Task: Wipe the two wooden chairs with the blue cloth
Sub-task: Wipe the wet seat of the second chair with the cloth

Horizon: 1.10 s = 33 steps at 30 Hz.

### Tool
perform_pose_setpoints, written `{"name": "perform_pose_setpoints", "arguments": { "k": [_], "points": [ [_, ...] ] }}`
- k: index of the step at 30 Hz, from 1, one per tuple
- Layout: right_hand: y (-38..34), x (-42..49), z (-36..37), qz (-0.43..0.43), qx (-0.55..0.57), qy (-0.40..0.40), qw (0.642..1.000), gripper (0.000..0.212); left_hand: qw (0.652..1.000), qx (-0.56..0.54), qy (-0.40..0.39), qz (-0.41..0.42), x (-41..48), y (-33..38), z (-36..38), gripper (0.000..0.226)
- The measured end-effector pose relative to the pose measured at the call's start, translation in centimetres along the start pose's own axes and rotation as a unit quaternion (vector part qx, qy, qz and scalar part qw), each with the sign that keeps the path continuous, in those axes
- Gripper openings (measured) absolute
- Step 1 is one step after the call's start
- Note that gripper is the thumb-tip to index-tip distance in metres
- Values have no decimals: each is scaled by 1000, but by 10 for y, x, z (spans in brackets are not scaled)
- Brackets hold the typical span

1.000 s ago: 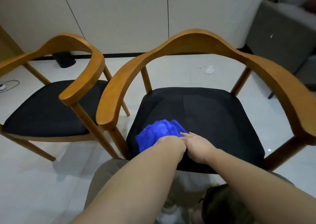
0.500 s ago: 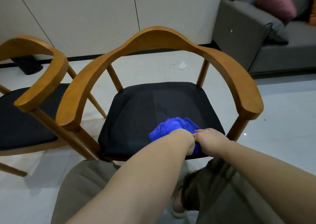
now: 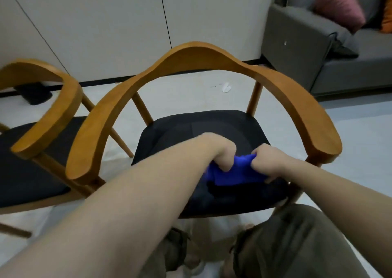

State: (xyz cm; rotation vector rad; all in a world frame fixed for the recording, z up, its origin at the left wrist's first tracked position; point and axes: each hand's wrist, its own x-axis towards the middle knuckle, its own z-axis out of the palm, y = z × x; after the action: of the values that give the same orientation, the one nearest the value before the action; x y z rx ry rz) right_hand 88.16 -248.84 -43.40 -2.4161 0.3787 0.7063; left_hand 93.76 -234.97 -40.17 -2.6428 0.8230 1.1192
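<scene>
A wooden chair (image 3: pixel 203 54) with a curved armrest rail and a black seat stands straight in front of me. A second, matching wooden chair (image 3: pixel 53 110) stands to its left, partly out of frame. The blue cloth (image 3: pixel 235 172) is bunched just above the front of the near chair's seat. My left hand (image 3: pixel 222 152) grips the cloth's left end with curled fingers. My right hand (image 3: pixel 269 163) pinches its right end. Both hands hide much of the cloth.
A grey sofa (image 3: pixel 318 50) with a pink cushion (image 3: pixel 337 3) stands at the back right. A small white scrap (image 3: pixel 226 87) lies on the pale floor behind the chair. A dark object (image 3: pixel 34 94) sits by the wall at left. My knees are below the seat's front edge.
The cloth lay on the seat under my hands; now both hands have closed on it and lifted it slightly, pulling its ends apart. The view has shifted right.
</scene>
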Motion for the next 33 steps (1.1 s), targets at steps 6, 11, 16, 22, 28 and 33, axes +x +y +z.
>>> {"name": "perform_pose_setpoints", "arguments": {
  "k": [6,11,16,22,28,33],
  "points": [
    [-94,43,-44,-57,308,30,949,31,948,-266,170,-19,-15,-105,-68,27],
    [-165,105,-79,-198,197,155,948,34,909,-192,369,-29,6,-172,-121,28],
    [-183,168,-84,-320,53,329,887,55,860,-123,496,-23,56,-210,-124,25],
    [-122,244,14,-241,-164,104,951,67,954,-47,292,-42,143,-222,-18,38],
    [-116,246,32,-211,-275,89,934,67,969,-34,237,-52,152,-213,-8,44],
    [-112,213,39,-198,-310,55,928,65,978,-14,205,-41,130,-196,1,44]
  ]
}}
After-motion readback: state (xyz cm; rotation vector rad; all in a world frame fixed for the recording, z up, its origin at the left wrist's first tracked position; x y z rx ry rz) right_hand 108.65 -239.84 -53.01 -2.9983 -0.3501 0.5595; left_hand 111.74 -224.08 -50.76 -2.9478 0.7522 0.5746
